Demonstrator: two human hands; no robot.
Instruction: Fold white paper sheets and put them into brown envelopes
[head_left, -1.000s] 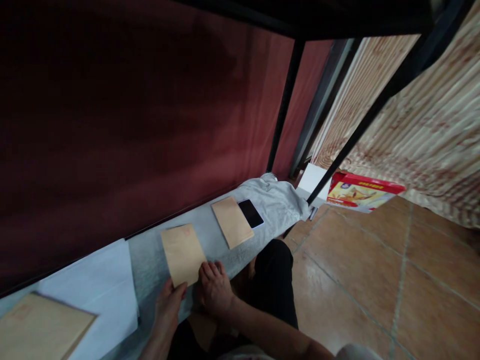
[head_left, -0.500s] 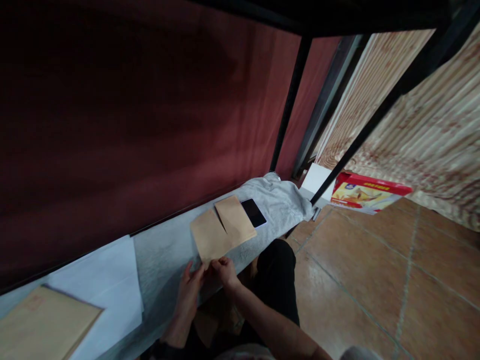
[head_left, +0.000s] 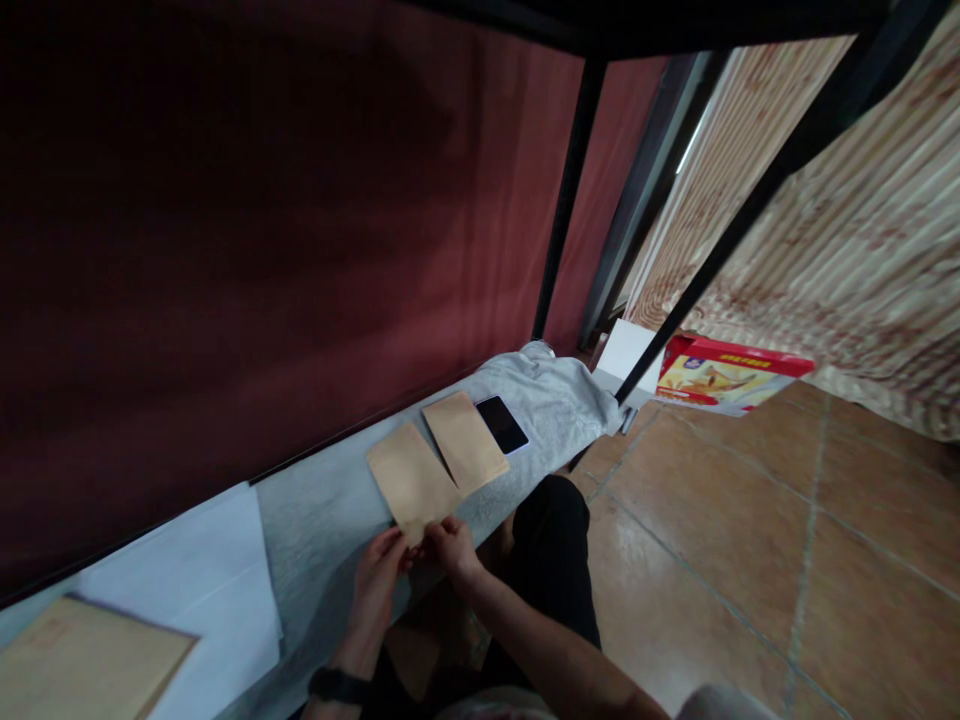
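Note:
A brown paper envelope point(head_left: 414, 478) is pinched at its near end by both my hands. My left hand point(head_left: 381, 565) has its fingers closed at the envelope's near left corner. At the near right side, my right hand point(head_left: 450, 546) grips the same end with fingertips bent. The envelope's far part lies over the grey cloth. Just right of it rests a second brown envelope point(head_left: 466, 443), flat on the cloth. A dark-screened phone point(head_left: 502, 424) with a pale rim lies against that envelope's right side.
Grey cloth point(head_left: 322, 515) covers the narrow bench along a dark red panel point(head_left: 300, 300). White paper sheets point(head_left: 217, 580) and a stack of brown envelopes point(head_left: 90, 660) lie at left. Black metal bars point(head_left: 562, 220) rise at right. A red and yellow box point(head_left: 727, 375) stands on the tiled floor.
The held envelope has shifted left and a little toward me, widening the gap to the second envelope. My left fingers have closed in on its corner. The view has tilted slightly.

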